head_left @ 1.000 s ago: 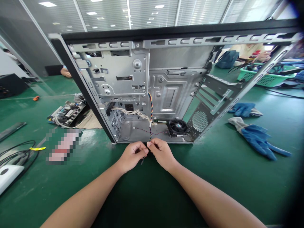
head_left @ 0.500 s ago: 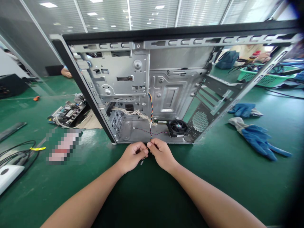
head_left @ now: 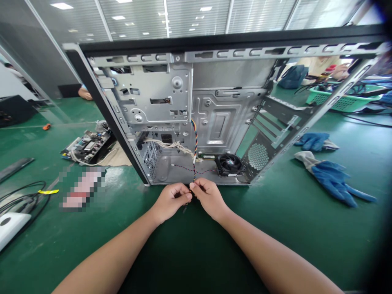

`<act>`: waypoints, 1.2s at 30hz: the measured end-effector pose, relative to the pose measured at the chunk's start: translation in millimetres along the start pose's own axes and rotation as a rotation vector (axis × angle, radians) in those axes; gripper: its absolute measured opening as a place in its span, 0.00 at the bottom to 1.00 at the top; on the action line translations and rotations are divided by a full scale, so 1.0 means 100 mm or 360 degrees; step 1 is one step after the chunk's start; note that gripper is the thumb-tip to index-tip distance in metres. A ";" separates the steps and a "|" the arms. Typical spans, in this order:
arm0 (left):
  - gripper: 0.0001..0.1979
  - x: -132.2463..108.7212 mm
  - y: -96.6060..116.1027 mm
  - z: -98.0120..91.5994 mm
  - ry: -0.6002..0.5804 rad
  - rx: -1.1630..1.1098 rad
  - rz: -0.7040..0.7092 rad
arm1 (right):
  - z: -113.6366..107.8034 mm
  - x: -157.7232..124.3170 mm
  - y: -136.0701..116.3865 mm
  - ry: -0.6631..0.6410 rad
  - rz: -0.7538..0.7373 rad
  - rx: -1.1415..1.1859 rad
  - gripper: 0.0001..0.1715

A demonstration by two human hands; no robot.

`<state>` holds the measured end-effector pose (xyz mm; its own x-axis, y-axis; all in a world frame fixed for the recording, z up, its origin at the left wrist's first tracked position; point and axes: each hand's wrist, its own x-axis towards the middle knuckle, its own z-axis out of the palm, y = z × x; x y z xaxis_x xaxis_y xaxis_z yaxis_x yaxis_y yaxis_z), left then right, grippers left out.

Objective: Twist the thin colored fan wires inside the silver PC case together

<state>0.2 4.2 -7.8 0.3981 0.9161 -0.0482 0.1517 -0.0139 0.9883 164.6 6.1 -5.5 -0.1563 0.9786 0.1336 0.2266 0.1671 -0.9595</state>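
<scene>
An open metal computer case [head_left: 214, 106] stands on the green table in front of me. A twisted multicoloured cable [head_left: 194, 147] hangs down from inside it to my hands. My left hand [head_left: 170, 201] and my right hand [head_left: 208, 197] meet just in front of the case's lower edge. Both pinch the cable's lower end, fingers closed on it. A short dark bit of the cable end pokes out below my left fingers. A black fan [head_left: 229, 164] lies on the case floor, with thin red and black wires beside it.
Blue work gloves [head_left: 332, 175] lie at the right, a second pair [head_left: 314, 141] further back. A green basket [head_left: 346, 98] stands at the back right. A circuit board [head_left: 87, 145] lies left of the case. Black cables [head_left: 24, 200] and a white device [head_left: 10, 224] sit at the far left.
Almost nothing has moved; my fingers shift very slightly on the cable end, and the dark tip below my left hand has tilted a little.
</scene>
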 end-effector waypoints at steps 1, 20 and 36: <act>0.13 0.00 -0.01 0.00 0.0006 0.0005 0.0000 | 0.00 0.00 0.00 0.0017 0.0006 0.0006 0.19; 0.13 -0.01 0.03 0.00 -0.0016 -0.0006 0.0000 | 0.00 -0.01 -0.01 -0.0044 0.0004 0.0066 0.18; 0.13 0.00 -0.01 0.00 0.0003 0.0029 0.0007 | 0.03 0.00 0.06 0.0020 0.0035 0.0124 0.18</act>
<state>-0.2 4.1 -9.0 0.3971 0.9167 -0.0437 0.1667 -0.0252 0.9857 163.3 6.4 -11.4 -0.1399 0.9835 0.1150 0.1542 0.1363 -0.9786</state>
